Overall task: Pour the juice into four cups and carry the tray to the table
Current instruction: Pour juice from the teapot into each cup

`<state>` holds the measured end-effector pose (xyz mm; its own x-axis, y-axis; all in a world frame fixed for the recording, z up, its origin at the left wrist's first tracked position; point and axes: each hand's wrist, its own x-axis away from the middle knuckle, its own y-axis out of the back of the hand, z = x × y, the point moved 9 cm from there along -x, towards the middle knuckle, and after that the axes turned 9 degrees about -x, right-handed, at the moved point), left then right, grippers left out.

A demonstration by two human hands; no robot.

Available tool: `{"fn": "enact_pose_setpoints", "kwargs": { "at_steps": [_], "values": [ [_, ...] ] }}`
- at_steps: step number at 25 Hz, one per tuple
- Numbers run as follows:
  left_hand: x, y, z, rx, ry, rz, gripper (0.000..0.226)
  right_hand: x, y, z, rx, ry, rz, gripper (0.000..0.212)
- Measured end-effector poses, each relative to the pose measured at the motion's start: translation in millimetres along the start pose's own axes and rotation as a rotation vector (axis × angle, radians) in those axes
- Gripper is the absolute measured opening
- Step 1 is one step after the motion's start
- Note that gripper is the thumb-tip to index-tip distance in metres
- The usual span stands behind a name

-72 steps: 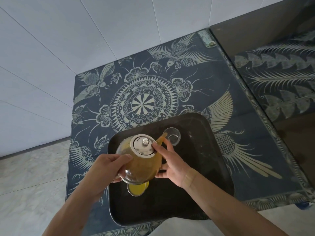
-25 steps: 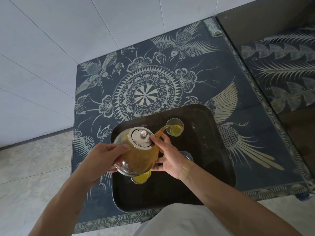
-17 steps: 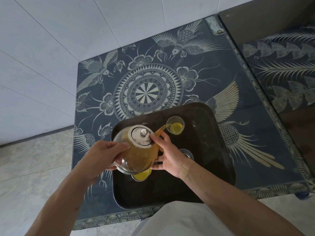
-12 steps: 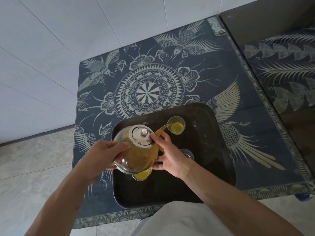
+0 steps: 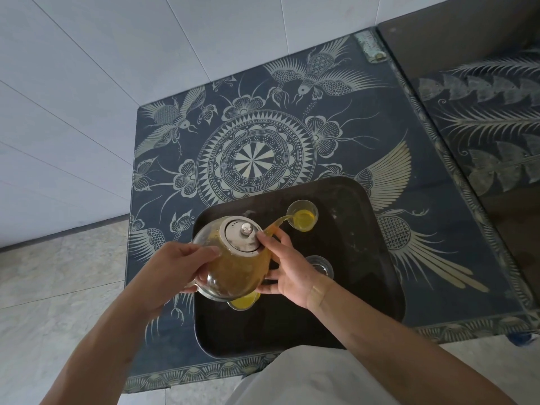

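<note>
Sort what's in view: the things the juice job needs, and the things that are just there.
For the job:
glass teapot of juice
far cup, being filled
near cup, with juice in it
empty cup
black tray
left hand, right hand

Just there:
patterned tabletop
label at its far corner

The teapot (image 5: 238, 266) hides most of one filled cup (image 5: 244, 301).

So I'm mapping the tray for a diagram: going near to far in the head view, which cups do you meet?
Juice-filled cup half hidden under the teapot → empty glass cup beside the right hand → far cup being filled from the spout.
</note>
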<state>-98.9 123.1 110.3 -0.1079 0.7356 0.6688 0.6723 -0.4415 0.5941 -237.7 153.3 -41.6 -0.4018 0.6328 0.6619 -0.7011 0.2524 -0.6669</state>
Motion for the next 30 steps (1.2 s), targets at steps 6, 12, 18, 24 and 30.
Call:
{"fn": "enact_pose_setpoints", "kwargs": {
  "at_steps": [6,12,18,24,30],
  "values": [
    [-2.7,1.7,1.2,0.004,-0.007,-0.001,0.049,-1.1,0.0,-1.5,0.0,-0.001,0.011,0.064],
    [-5.2,-0.2,-0.3,-0.003,-0.029,0.015,0.049,-1.5,0.6,-1.8,0.003,-0.002,0.018,0.063],
    [-7.5,-1.5,-0.2,-0.032,-0.047,0.025,0.051,-1.4,0.7,-2.9,-0.005,-0.002,0.027,0.061],
    [-9.6,0.8,0.4,-0.055,-0.062,0.021,0.05,-0.6,-1.2,-0.5,-0.009,0.007,0.036,0.064],
    [-10.6,0.2,-1.4,-0.046,-0.049,0.015,0.05,-0.5,0.0,0.1,-0.007,0.006,0.036,0.065]
  ]
}}
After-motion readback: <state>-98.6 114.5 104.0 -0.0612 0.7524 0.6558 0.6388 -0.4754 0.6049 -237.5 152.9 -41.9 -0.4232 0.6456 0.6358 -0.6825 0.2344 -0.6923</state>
